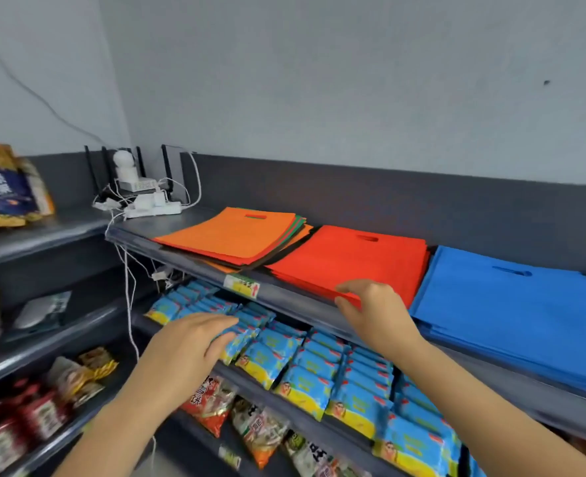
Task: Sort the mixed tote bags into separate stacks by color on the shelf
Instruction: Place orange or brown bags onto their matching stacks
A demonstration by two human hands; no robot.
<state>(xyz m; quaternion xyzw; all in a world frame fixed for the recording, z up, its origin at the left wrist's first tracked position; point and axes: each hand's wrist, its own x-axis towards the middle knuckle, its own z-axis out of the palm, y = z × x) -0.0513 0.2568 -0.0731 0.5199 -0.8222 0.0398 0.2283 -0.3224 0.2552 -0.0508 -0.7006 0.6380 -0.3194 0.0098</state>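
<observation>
Two hands: right hand (370, 306) is pinching red stack (353, 259) mid-frame, left hand (188, 342) is hovering slack; mixed pile (229, 235) probably needing picking next

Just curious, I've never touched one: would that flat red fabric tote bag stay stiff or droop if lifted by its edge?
Probably droops: the flat red fabric tote bag looks sheet-thin, and the right hand pinches only its front edge. Likely light, being so thin. It may slide, lying loose on the red stack.

Left of the red stack (353, 259), an orange-topped stack (229, 235) shows green and black edges; right, a blue stack (511, 311).
</observation>
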